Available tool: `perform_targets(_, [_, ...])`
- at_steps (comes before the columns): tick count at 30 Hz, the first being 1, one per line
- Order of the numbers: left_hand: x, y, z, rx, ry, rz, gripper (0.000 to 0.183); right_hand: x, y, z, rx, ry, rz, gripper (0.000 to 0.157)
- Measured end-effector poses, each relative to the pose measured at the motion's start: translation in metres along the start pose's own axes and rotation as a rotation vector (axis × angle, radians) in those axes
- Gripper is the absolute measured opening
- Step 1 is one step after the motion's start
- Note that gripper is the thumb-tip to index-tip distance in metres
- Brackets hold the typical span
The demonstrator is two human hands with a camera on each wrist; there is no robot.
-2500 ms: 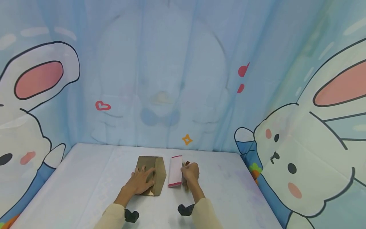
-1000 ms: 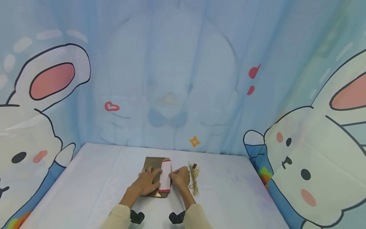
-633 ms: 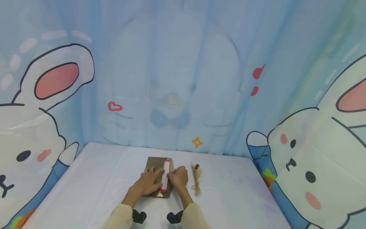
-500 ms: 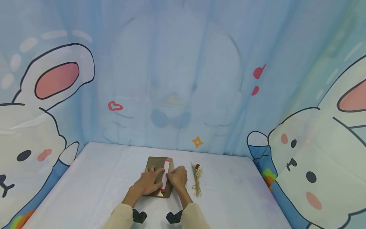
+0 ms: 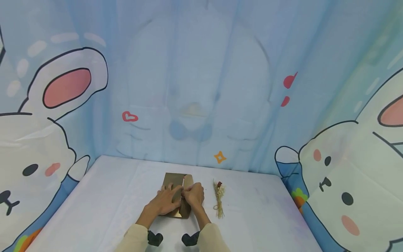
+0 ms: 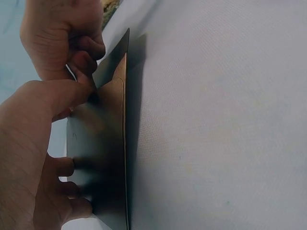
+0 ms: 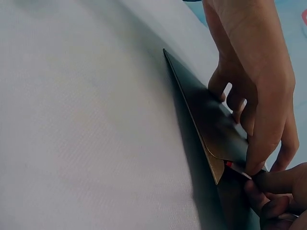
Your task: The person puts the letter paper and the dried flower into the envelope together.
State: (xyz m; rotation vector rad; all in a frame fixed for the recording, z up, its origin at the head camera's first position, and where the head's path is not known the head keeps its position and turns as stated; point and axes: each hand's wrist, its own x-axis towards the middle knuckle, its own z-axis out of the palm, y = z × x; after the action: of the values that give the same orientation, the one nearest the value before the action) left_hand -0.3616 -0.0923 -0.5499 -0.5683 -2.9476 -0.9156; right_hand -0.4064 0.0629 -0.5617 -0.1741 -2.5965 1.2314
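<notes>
My left hand (image 5: 163, 203) lies with fingers spread on the envelope (image 5: 174, 178), apparently pressing it to the desk (image 5: 252, 203) so it cannot slide, its thumb by the mouth. My right hand (image 5: 193, 195) pinches narrowly at that mouth, on the red-tipped packet (image 7: 238, 169); only a strip shows between my hands, the rest hidden in the envelope. I judge the flap lies toward my right hand to leave the mouth free. The dried bouquet (image 5: 218, 197) lies to that hand's right, apart.
</notes>
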Motion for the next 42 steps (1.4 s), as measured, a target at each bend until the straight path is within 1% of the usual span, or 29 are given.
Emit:
perform_targets(4, [0.002, 0.004, 0.000, -0.007, -0.011, 0.000, 0.057, 0.002, 0.000, -0.003, 0.003, 0.013, -0.001, 0.013])
perform_targets(8, [0.003, 0.005, 0.000, -0.012, 0.000, 0.016, 0.058, 0.004, 0.003, -0.005, 0.025, 0.005, -0.009, 0.010])
perform_targets(9, [0.003, 0.005, 0.000, -0.017, 0.005, 0.021, 0.058, 0.005, 0.005, -0.004, 0.031, 0.001, -0.022, 0.010])
perform_targets(14, [-0.002, 0.005, -0.002, -0.027, 0.019, 0.046, 0.058, 0.017, 0.029, 0.006, 0.045, -0.013, -0.100, 0.010])
perform_targets(15, [-0.002, 0.004, -0.002, -0.031, 0.019, 0.047, 0.058, 0.021, 0.035, 0.008, 0.044, 0.000, -0.123, 0.010])
perform_targets(16, [-0.003, 0.003, -0.002, -0.033, 0.018, 0.044, 0.059, 0.022, 0.036, 0.005, 0.049, 0.015, -0.134, 0.010])
perform_targets(18, [-0.003, 0.002, -0.002, -0.033, 0.016, 0.031, 0.059, 0.020, 0.032, -0.006, 0.068, 0.066, -0.154, 0.009])
perform_targets(19, [-0.003, 0.002, -0.003, -0.038, 0.017, 0.025, 0.059, 0.023, 0.036, -0.010, 0.091, 0.102, -0.196, 0.009])
perform_targets(21, [-0.003, 0.002, -0.004, -0.042, 0.018, 0.020, 0.060, 0.021, 0.030, -0.026, 0.092, 0.182, -0.207, 0.009])
perform_targets(22, [-0.004, 0.002, -0.004, -0.034, 0.020, 0.027, 0.059, 0.018, 0.026, -0.036, 0.089, 0.223, -0.196, 0.011])
perform_targets(24, [-0.006, 0.003, -0.006, -0.046, 0.016, 0.033, 0.059, 0.018, 0.028, -0.048, 0.078, 0.296, -0.153, 0.014])
perform_targets(25, [-0.007, 0.003, -0.006, -0.050, 0.013, 0.039, 0.059, 0.017, 0.030, -0.054, 0.071, 0.326, -0.122, 0.017])
perform_targets(26, [-0.008, 0.003, -0.006, -0.054, 0.007, 0.040, 0.058, 0.013, 0.026, -0.063, 0.051, 0.352, -0.063, 0.017])
perform_targets(29, [-0.008, 0.001, -0.007, -0.061, -0.006, 0.031, 0.059, 0.013, 0.038, -0.077, 0.034, 0.432, 0.011, 0.023])
perform_targets(32, [-0.009, 0.000, -0.006, -0.044, -0.010, 0.027, 0.059, 0.012, 0.057, -0.085, 0.017, 0.488, 0.042, 0.027])
perform_targets(34, [-0.009, -0.001, -0.005, -0.037, -0.008, 0.031, 0.059, 0.009, 0.067, -0.090, -0.001, 0.498, 0.069, 0.028])
perform_targets(35, [-0.007, -0.005, -0.001, -0.025, 0.013, 0.053, 0.057, 0.008, 0.072, -0.091, -0.012, 0.497, 0.083, 0.029])
perform_targets(38, [-0.006, -0.008, 0.003, -0.053, 0.020, 0.070, 0.057, 0.005, 0.081, -0.093, -0.035, 0.473, 0.109, 0.029])
perform_targets(39, [-0.005, -0.009, 0.004, -0.062, 0.026, 0.080, 0.057, 0.005, 0.083, -0.093, -0.041, 0.462, 0.117, 0.029])
perform_targets(40, [-0.001, -0.013, 0.009, -0.060, 0.036, 0.100, 0.056, 0.004, 0.085, -0.093, -0.042, 0.456, 0.120, 0.029])
perform_targets(41, [0.000, -0.014, 0.010, -0.068, 0.039, 0.109, 0.056, 0.004, 0.087, -0.094, -0.041, 0.449, 0.120, 0.029])
perform_targets(42, [0.000, -0.012, 0.010, -0.081, 0.026, 0.107, 0.058, 0.003, 0.089, -0.094, -0.040, 0.443, 0.118, 0.028])
